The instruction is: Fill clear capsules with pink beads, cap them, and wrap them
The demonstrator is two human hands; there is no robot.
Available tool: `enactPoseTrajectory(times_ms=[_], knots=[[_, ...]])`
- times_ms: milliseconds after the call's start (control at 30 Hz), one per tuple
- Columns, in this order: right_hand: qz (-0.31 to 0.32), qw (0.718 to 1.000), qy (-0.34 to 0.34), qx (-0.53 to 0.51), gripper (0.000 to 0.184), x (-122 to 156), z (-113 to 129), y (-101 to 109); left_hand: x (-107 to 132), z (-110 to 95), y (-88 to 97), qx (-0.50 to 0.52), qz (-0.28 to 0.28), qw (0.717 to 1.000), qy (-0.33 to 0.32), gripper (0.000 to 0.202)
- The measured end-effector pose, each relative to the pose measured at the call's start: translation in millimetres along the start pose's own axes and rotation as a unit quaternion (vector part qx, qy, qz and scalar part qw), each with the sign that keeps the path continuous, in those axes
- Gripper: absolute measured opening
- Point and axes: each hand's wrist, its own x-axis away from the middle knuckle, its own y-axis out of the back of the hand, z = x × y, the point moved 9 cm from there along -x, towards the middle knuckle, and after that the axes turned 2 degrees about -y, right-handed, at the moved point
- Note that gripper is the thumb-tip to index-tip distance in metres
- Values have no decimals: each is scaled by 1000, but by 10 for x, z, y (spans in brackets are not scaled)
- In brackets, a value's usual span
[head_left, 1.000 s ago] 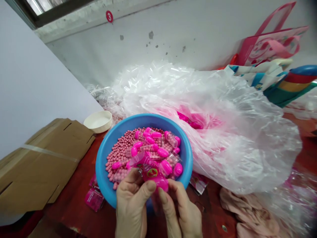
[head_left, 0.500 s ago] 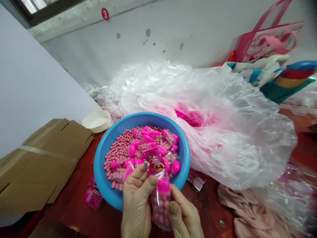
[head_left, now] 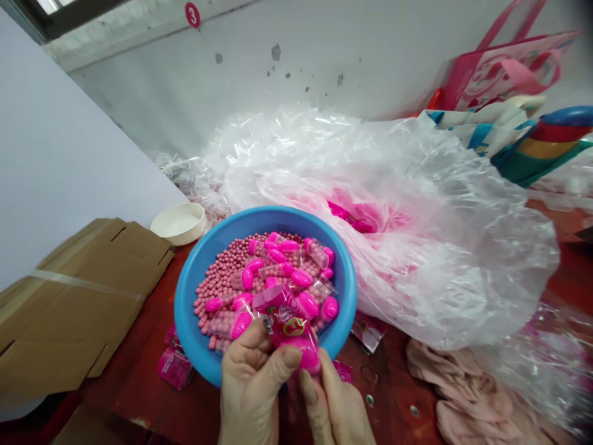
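Just in front of the basin, my left hand (head_left: 254, 383) is closed, with thumb and fingers pinching a printed pink plastic wrapper (head_left: 280, 309) at the neck of a pink-capped bottle (head_left: 306, 352). My right hand (head_left: 336, 395) is closed round that bottle just under its cap; the fingers hide most of its body. The wrapper's printed end sticks up over the basin. Behind the hands, a blue basin (head_left: 185, 309) holds loose pink balls (head_left: 217, 272) and several small clear bottles (head_left: 317, 253) with bright pink caps, filled with such balls.
A flattened cardboard box (head_left: 78, 303) and a white shallow dish (head_left: 178, 224) lie left of the basin. Pink printed packets (head_left: 175, 368) lie on the red table (head_left: 139, 395). A large clear plastic bag (head_left: 440, 247) spreads behind and right, beside a crumpled pink cloth (head_left: 463, 383).
My right hand has moved up along the bottle towards its cap, now covering the body. The wrapper's printed end has tilted to the left. The view has shifted slightly.
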Motion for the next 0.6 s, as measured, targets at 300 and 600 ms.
enactPoseTrajectory(times_ms=[300, 600], knots=[[-71, 997, -7, -19, 53, 10, 23, 30, 44, 220, 8, 49, 21, 998, 44, 55], [-75, 993, 70, -55, 38, -142, 208, 79, 47, 148, -135, 21, 68, 994, 81, 24]])
